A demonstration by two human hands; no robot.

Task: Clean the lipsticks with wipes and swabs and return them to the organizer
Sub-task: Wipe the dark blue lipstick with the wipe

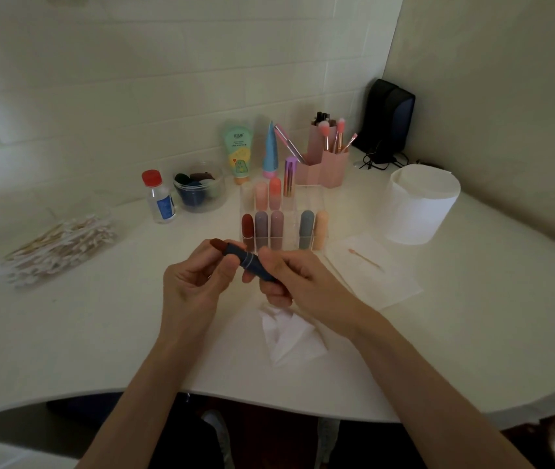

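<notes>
holding 1 dark blue lipstick [249,260] above the worktop [100,333], just in front of the clear organizer [291,225], tilted, with the red-brown bullet bared and pointing up and to the left. right hand [289,279] grip closed round the base of the tube. left hand [198,279] grip curled on the upper barrel, thumb against it, fingertips behind the bullet. no wipe and no swab in either grip.

probably midway through this 1 lipstick: looks like checking the bullet or twisting it, with the wiping itself paused or not yet begun; cannot tell which. 8 capped lipsticks standing in the organizer, with an open slot in the front row between the mauve ones and the grey-blue one.

for the next move, freeing 1 grip while keeping the tube steady in the other, then reaching for the crumpled wipe [286,336] lying just below the hands, or for a fresh swab from the pile [62,245] well off to the left. light touch needed on the soft bullet. cap not found in view, so capping and slotting back must wait for it.
</notes>
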